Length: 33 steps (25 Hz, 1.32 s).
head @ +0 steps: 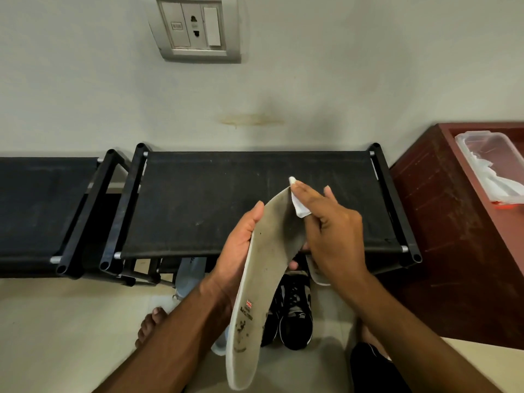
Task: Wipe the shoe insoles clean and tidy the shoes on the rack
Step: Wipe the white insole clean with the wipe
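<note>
My left hand (pixel 241 251) grips a long grey insole (pixel 263 279) by its left edge, toe end up, above the black shoe rack (pixel 226 199). The insole shows dark spots and a small flag logo near the heel. My right hand (pixel 331 236) holds a white wipe (pixel 299 207) against the insole's toe end, fingers curled round it. A second insole (pixel 316 272) shows below my right hand; which hand holds it is hidden. Black sneakers (pixel 295 316) stand on the floor under my hands.
A second black rack (pixel 42 205) stands to the left. A light blue shoe (pixel 190 275) lies under the rack's front edge. At the right a red-brown cabinet (pixel 453 222) carries a clear plastic box (pixel 493 165) of wipes. My bare foot (pixel 150 324) is on the floor.
</note>
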{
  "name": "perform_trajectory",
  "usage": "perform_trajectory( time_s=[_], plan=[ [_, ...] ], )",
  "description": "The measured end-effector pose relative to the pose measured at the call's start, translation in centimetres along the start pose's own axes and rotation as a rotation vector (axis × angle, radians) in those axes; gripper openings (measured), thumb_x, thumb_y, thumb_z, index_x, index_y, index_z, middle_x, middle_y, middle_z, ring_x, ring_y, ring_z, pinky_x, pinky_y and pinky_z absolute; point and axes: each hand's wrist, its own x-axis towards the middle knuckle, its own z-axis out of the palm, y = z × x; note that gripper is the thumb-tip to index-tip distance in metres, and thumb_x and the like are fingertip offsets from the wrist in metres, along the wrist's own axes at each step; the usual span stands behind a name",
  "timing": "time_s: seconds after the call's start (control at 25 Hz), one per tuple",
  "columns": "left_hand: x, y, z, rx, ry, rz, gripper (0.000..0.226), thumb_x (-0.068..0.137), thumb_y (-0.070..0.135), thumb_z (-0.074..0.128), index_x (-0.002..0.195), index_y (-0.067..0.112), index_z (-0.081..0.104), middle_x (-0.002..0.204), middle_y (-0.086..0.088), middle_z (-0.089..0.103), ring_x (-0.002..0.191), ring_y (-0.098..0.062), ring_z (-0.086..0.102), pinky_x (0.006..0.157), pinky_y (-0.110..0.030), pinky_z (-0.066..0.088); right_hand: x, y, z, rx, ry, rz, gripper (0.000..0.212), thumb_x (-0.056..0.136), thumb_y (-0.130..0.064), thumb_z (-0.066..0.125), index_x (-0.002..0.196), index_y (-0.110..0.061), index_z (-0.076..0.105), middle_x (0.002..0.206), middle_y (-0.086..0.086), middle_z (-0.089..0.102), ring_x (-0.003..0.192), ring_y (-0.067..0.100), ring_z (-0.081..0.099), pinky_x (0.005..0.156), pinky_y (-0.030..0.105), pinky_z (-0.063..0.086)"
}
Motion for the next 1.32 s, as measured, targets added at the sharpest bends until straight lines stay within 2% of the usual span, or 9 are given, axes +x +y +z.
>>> perform_trajectory(
  time_s=[0.12,0.28,0.44,0.56,0.84,1.04,1.16,1.24,1.32],
  plan=[
    [-0.2,0.4,0.1,-0.064,-0.005,0.004,0.06,0.087,0.053,0.045,0.124,0.011,0.068,0.119,-0.015,0.068,0.097,-0.025,0.066,0.085,-0.038,0.05,-0.9,-1.4,0.5,-0.056,-0.068,-0.106,0.04,0.091,0.0,0.053,0.128,-0.013,0.064,0.134,-0.001,0.061,0.126,0.016,0.055,0.115,0.029,0.032],
    [-0.2,0.4,0.1,-0.019,-0.031,0.027,0.057,0.089,0.053,0.041,0.108,0.012,0.077,0.108,-0.016,0.071,0.082,-0.025,0.07,0.067,-0.035,0.056,0.0,0.0,-0.2,-0.043,0.027,-0.001,0.046,0.086,0.012,0.056,0.125,-0.011,0.066,0.128,0.001,0.064,0.117,0.014,0.062,0.116,0.029,0.031],
    [-0.4,0.9,0.1,-0.087,-0.039,-0.008,0.065,0.089,0.054,0.042,0.131,0.008,0.062,0.126,-0.018,0.064,0.097,-0.026,0.066,0.083,-0.039,0.049,-1.1,-1.4,0.4,-0.08,-0.043,-0.135,0.045,0.084,0.008,0.061,0.125,-0.011,0.066,0.13,0.002,0.063,0.129,0.003,0.046,0.109,0.042,0.042],
    [-0.5,0.9,0.1,-0.035,-0.056,-0.006,0.066,0.089,0.054,0.039,0.128,0.006,0.062,0.113,-0.022,0.067,0.078,-0.026,0.071,0.066,-0.035,0.056,0.1,0.2,-0.4,-0.037,0.032,-0.005,0.05,0.083,0.016,0.059,0.124,-0.012,0.067,0.13,0.001,0.063,0.114,0.016,0.064,0.11,0.041,0.04],
    [-0.4,0.8,-0.1,-0.046,-0.029,-0.003,0.062,0.094,0.053,0.038,0.128,0.008,0.062,0.112,-0.017,0.069,0.087,-0.028,0.07,0.072,-0.039,0.054,0.2,-0.2,-0.3,-0.083,0.025,-0.018,0.049,0.083,0.015,0.06,0.124,-0.011,0.067,0.128,0.002,0.065,0.111,0.016,0.066,0.11,0.041,0.042],
    [-0.2,1.2,-0.2,-0.192,-0.027,-0.023,0.058,0.092,0.052,0.05,0.124,0.006,0.064,0.113,-0.013,0.07,0.101,-0.024,0.068,0.096,-0.037,0.051,-1.5,-2.7,1.0,-0.086,-0.135,-0.215,0.042,0.091,0.003,0.053,0.13,-0.012,0.062,0.136,0.001,0.059,0.129,0.012,0.053,0.115,0.035,0.034],
    [-0.3,0.5,0.2,-0.064,-0.045,-0.038,0.057,0.095,0.053,0.041,0.12,0.009,0.067,0.106,-0.015,0.072,0.083,-0.025,0.072,0.073,-0.037,0.058,0.2,0.0,-0.3,-0.041,-0.019,-0.007,0.049,0.086,0.011,0.055,0.128,-0.013,0.064,0.134,0.0,0.06,0.124,0.014,0.057,0.111,0.032,0.04],
    [-0.2,0.5,0.2,-0.061,-0.02,-0.066,0.06,0.094,0.054,0.04,0.121,0.008,0.066,0.107,-0.015,0.072,0.087,-0.025,0.071,0.08,-0.037,0.056,-0.2,-1.0,-0.1,0.014,-0.041,0.063,0.048,0.086,0.011,0.057,0.127,-0.014,0.065,0.134,0.001,0.06,0.122,0.023,0.059,0.107,0.017,0.039],
    [-0.1,1.0,-0.1,-0.186,-0.026,-0.077,0.059,0.091,0.054,0.046,0.115,0.005,0.067,0.105,-0.012,0.07,0.092,-0.022,0.071,0.088,-0.035,0.055,-2.0,-3.6,1.0,-0.006,-0.151,-0.133,0.041,0.091,0.002,0.054,0.129,-0.011,0.063,0.136,0.004,0.059,0.127,0.02,0.055,0.113,0.026,0.035]
  ],
)
